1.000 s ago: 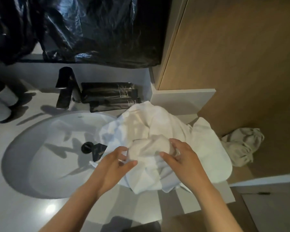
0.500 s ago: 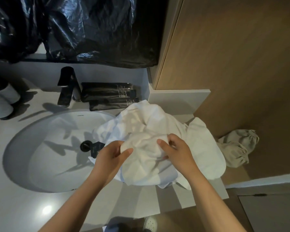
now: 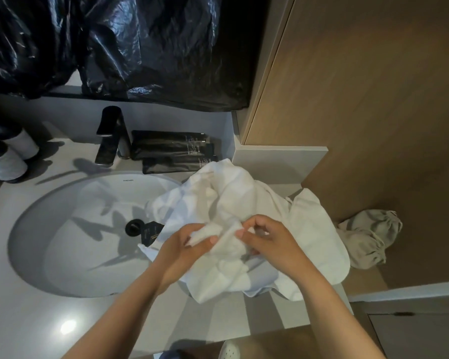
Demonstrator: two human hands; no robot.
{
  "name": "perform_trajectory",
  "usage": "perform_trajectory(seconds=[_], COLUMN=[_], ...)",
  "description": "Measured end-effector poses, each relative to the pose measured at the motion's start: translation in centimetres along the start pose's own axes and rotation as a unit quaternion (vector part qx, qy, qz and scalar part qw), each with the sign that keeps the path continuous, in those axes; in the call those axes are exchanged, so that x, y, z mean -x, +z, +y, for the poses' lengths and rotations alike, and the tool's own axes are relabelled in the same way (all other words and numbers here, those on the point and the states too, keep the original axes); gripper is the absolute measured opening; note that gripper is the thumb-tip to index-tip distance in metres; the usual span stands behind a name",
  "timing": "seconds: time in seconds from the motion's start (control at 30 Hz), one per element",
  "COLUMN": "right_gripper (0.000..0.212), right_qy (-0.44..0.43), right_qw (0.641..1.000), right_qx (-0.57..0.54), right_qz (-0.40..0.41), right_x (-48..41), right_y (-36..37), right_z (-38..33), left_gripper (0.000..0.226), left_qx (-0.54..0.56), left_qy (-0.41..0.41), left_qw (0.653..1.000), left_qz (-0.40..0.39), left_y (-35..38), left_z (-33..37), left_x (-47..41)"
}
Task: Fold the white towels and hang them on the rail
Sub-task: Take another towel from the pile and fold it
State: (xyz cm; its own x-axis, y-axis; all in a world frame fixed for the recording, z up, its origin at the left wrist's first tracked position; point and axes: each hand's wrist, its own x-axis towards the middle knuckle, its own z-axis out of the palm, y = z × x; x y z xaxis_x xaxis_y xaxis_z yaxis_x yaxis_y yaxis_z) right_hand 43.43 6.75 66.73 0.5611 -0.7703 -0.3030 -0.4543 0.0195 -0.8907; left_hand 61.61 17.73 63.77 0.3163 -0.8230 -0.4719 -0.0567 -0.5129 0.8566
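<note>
A crumpled heap of white towels (image 3: 246,200) lies on the grey counter (image 3: 52,322), spilling over the right rim of the sink (image 3: 70,221). My left hand (image 3: 184,247) pinches a fold of the top towel between thumb and fingers. My right hand (image 3: 270,239), close beside it, pinches the same bunched fold with curled fingers. Both hands sit at the front of the heap. No rail is in view.
A black tap (image 3: 112,136) and black sachets (image 3: 171,151) stand behind the sink. Two white cups (image 3: 8,156) sit at the far left. Black plastic (image 3: 130,47) covers the wall above. A beige cloth bag (image 3: 368,237) lies on the floor by the wooden panel (image 3: 373,99).
Both hands have drawn closer together over the heap and gathered a small fold of the top towel between their fingertips. The heap has shifted only slightly.
</note>
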Motion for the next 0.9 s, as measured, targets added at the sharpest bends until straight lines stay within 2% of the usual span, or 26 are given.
perform_trajectory(seconds=[0.07,0.1,0.17,0.27,0.3,0.33,0.4,0.5,0.57,0.63,0.73,0.8,0.9], right_gripper=[0.010,0.010,0.014,0.068,0.082,0.087,0.075,0.044,0.032,0.026,0.021,0.024,0.029], right_qy=[-0.009,-0.015,-0.001,0.101,0.133,0.153,0.165,0.165,0.163,0.138,0.073,0.026,-0.050], right_qw=[0.999,0.997,0.986,0.973,0.967,0.963,0.957,0.952,0.967,0.982,0.989,0.992,0.992], right_qx=[0.000,0.022,0.070,0.141,0.166,0.185,0.215,0.251,0.190,0.115,0.077,0.055,0.044], right_qz=[0.037,0.077,0.150,0.152,0.137,0.125,0.101,0.061,0.049,0.065,0.102,0.110,0.104], right_x=[-0.8,-1.4,-3.2,-6.7,-7.8,-8.6,-10.0,-11.1,-11.2,-10.9,-10.3,-9.7,-8.6], right_y=[-1.5,-2.2,-2.9,-2.6,-2.3,-1.9,-1.2,-0.6,-0.4,-0.5,-1.6,-2.4,-3.1], right_z=[-0.5,-0.8,-1.0,-1.6,-1.8,-2.2,-2.3,-1.4,-0.6,-0.8,-2.9,-5.4,-9.5], left_gripper=[0.022,0.017,0.029,0.035,0.034,0.034,0.038,0.042,0.045,0.050,0.072,0.076,0.066], left_qx=[-0.006,-0.013,-0.046,-0.042,-0.035,-0.032,-0.029,-0.023,-0.041,-0.059,-0.053,-0.031,0.018], left_qy=[0.022,0.031,0.042,0.041,0.038,0.036,0.035,0.018,0.002,0.014,0.029,0.049,0.079], left_qw=[1.000,0.999,0.998,0.997,0.997,0.997,0.998,0.999,0.999,0.998,0.998,0.998,0.995], left_qz=[0.000,-0.002,0.013,0.044,0.051,0.053,0.043,0.031,0.021,-0.008,-0.020,0.000,0.062], left_y=[-0.1,-0.3,-0.7,-1.1,-1.3,-1.4,-1.8,-2.5,-3.0,-3.3,-3.7,-4.3,-5.2], left_z=[-0.1,-0.1,0.0,-0.2,-0.2,-0.2,-0.1,-0.3,-0.7,-0.8,-0.3,0.5,2.8], left_x=[0.1,0.2,0.5,1.1,1.3,1.4,1.7,1.8,1.6,1.5,1.4,1.4,1.1])
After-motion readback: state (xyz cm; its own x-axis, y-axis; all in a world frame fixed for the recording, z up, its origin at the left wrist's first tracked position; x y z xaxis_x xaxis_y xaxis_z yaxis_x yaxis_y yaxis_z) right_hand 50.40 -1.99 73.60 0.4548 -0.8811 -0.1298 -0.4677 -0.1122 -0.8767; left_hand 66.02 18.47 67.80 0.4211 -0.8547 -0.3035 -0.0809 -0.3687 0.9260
